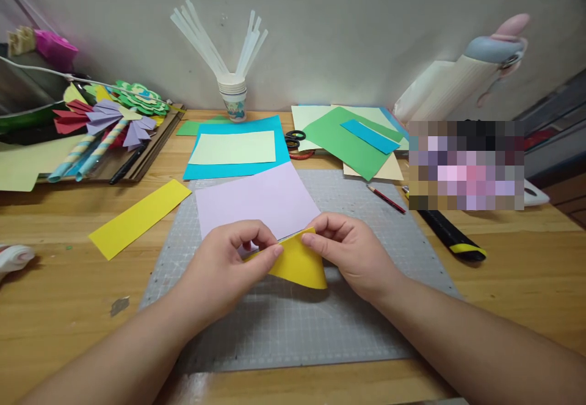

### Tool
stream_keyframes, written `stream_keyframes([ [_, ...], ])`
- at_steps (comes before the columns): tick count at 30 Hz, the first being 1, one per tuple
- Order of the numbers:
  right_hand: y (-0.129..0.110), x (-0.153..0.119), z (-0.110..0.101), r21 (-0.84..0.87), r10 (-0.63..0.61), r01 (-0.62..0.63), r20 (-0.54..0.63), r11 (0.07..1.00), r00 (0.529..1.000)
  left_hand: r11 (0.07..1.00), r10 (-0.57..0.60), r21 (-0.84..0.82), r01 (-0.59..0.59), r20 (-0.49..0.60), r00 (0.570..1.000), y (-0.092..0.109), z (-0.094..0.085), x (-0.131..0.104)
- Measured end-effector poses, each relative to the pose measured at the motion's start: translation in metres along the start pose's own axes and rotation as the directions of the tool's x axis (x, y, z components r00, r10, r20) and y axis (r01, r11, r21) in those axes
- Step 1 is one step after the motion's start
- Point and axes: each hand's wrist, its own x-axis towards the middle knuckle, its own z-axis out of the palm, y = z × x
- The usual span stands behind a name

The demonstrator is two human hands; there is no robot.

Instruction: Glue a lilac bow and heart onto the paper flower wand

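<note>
Between my two hands is a piece of yellow paper (300, 264), its top edge pinched and its lower part curving down toward me. My left hand (238, 258) grips the edge between thumb and forefinger, covering the paper's left part. At the upper right corner, the thumb and fingers of my right hand (348, 249) are closed on the same sheet. Just behind it, a lilac sheet of paper (256, 200) lies on the grey cutting mat (297, 338). Off to the left, a yellow paper strip (140, 218) rests partly over the wooden table.
Blue paper (190, 170) with a pale sheet (233, 147) lies behind the mat, beside scissors (295, 138) and green paper (336, 142). A paper cup (234, 102) holds straws. A pencil (387, 198) and a black sleeve-like object (451, 234) lie right; paper flowers (110, 115) stand left.
</note>
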Motion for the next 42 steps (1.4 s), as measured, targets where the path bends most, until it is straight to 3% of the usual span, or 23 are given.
stream_keyframes([
  [14, 0.0015, -0.0003, -0.0024, 0.038, -0.150, 0.150, -0.005, 0.988, 0.989, 0.996, 0.077, 0.047, -0.077, 0.000, 0.997, -0.0014, -0.0024, -0.0042],
  [23, 0.0003, -0.0010, -0.0035, 0.103, -0.067, 0.062, 0.044, 0.993, 0.997, 0.998, 0.045, 0.045, -0.047, 0.034, 0.998, 0.0011, -0.0023, -0.0044],
  [26, -0.0006, -0.0004, -0.0038, 0.051, -0.012, 0.010, 0.033, 0.999, 0.999, 1.000, 0.016, 0.011, -0.016, 0.030, 0.999, 0.0011, -0.0014, -0.0034],
  [32, -0.0040, 0.0002, -0.0025, -0.081, -0.035, 0.036, 0.010, 0.996, 0.999, 0.999, -0.012, -0.043, 0.012, 0.019, 1.000, 0.0002, -0.0016, -0.0028],
  [34, -0.0053, -0.0002, -0.0020, -0.121, -0.031, 0.032, 0.007, 0.992, 0.999, 0.998, -0.043, -0.052, 0.045, 0.054, 0.998, -0.0003, -0.0014, -0.0027],
  [38, -0.0041, -0.0020, 0.0001, -0.189, 0.018, -0.006, 0.064, 0.982, 0.998, 0.991, -0.111, -0.053, 0.126, 0.225, 0.968, -0.0013, 0.0016, -0.0025],
  [42, -0.0006, -0.0057, 0.0042, -0.214, 0.107, -0.073, 0.154, 0.974, 0.982, 0.993, -0.068, -0.077, 0.094, 0.285, 0.956, -0.0009, 0.0056, -0.0046],
])
